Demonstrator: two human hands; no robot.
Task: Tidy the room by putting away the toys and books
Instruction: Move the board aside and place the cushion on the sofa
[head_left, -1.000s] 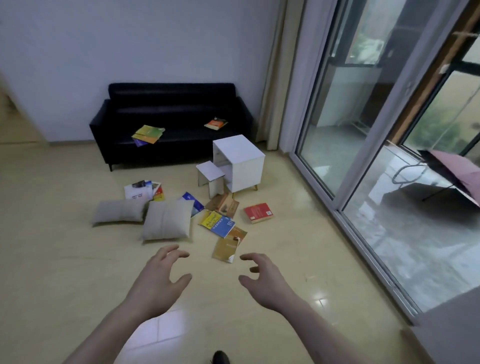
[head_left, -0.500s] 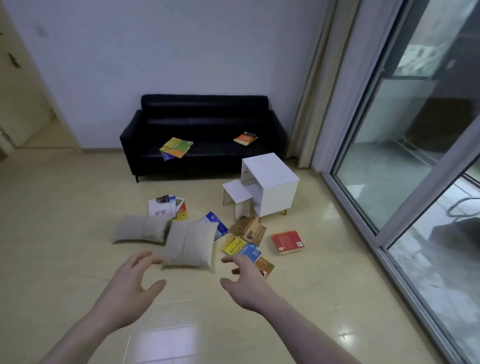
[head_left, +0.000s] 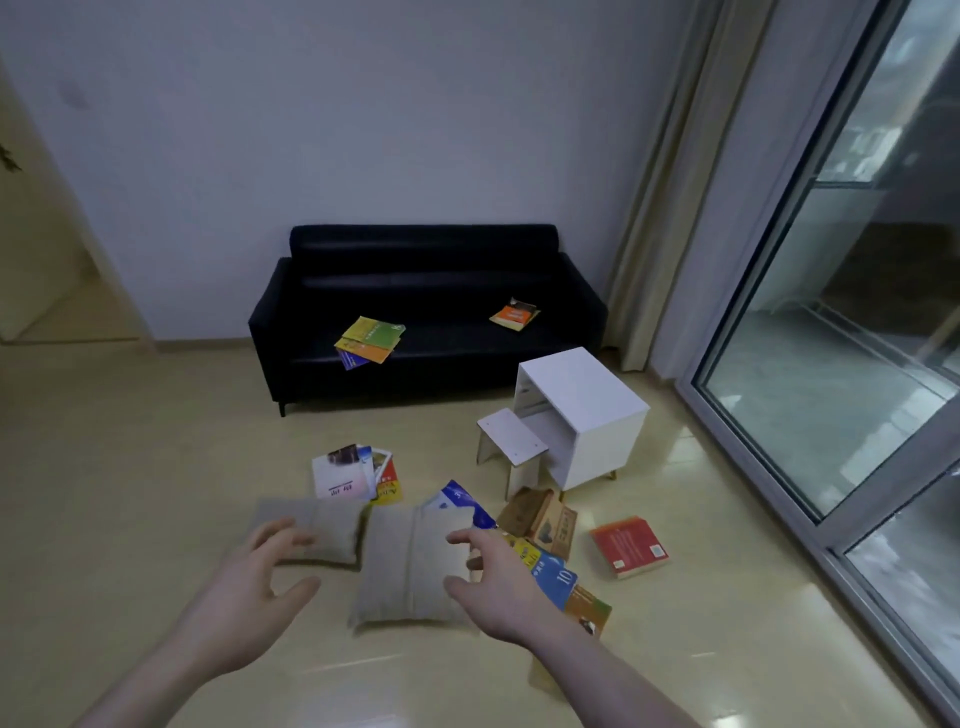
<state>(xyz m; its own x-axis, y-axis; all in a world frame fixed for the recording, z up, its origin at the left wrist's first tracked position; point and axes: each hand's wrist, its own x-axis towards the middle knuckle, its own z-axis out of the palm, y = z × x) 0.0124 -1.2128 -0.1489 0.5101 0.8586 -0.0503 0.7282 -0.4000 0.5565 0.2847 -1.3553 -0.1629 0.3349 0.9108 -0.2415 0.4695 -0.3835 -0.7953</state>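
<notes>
Several books lie scattered on the floor: a red book, a yellow and blue book, brown books, a white book and a blue book partly under a cushion. Two grey cushions lie there, the left one and the nearer one. More books rest on the black sofa: a yellow-green pile and an orange one. My left hand and my right hand are held out in the air with spread fingers, holding nothing.
A white side table with a small white stool stands right of the sofa. Glass sliding doors and a curtain fill the right side. A doorway opens at the far left.
The view has swung left and moved closer to the cushions and books. Both hands stayed held out with spread fingers and now overlap the cushions in view.
</notes>
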